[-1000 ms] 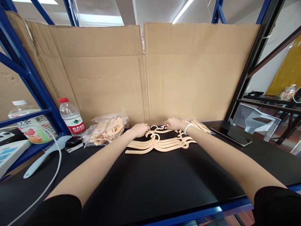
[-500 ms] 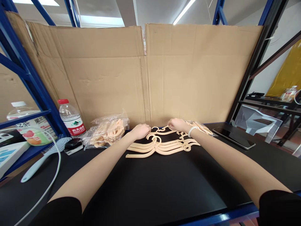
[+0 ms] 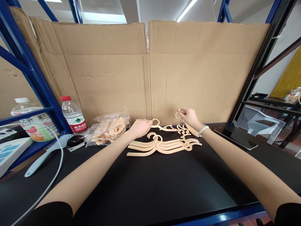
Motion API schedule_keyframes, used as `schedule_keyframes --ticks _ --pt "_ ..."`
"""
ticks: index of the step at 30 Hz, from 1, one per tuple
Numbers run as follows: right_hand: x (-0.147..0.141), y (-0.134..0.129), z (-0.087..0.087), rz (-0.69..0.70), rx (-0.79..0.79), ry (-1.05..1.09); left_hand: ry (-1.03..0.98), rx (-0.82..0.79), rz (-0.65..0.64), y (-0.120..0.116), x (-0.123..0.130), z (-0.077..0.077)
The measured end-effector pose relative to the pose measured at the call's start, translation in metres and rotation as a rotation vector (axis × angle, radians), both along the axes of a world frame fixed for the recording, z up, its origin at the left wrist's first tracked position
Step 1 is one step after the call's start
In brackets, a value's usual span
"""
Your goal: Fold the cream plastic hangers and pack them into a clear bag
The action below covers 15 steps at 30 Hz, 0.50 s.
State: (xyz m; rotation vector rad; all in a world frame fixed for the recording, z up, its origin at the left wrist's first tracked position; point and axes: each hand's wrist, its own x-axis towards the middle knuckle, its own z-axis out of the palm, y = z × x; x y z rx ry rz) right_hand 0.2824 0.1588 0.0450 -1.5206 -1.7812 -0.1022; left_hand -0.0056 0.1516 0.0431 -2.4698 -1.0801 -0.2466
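Both arms (image 3: pixel 94 171) reach forward, right grip (image 3: pixel 180 111) higher, pinching a hook (image 3: pixel 176 115).

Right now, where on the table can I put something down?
Between the left arm and right arm, in front of the stacked hangers; also between the right arm and phone. The back's crowded: bag, left hand, loose hangers, right hand.

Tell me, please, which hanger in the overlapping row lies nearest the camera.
The front hanger, lowest in the picture: a strip of black table separates its left end from the others, which bunch together behind it.
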Motion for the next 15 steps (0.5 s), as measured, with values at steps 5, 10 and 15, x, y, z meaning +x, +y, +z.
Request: schedule_keyframes --ticks 5,10,15 --pt "0.001 -0.016 0.001 0.12 0.006 0.254 -0.048 0.031 0.022 -0.01 -0.005 0.002" --pt "0.002 -0.037 0.001 0.167 0.024 0.428 -0.142 0.058 0.037 -0.02 -0.013 0.003" --pt "0.008 -0.052 -0.007 0.212 -0.005 0.531 -0.251 0.058 0.039 -0.039 -0.022 0.002"
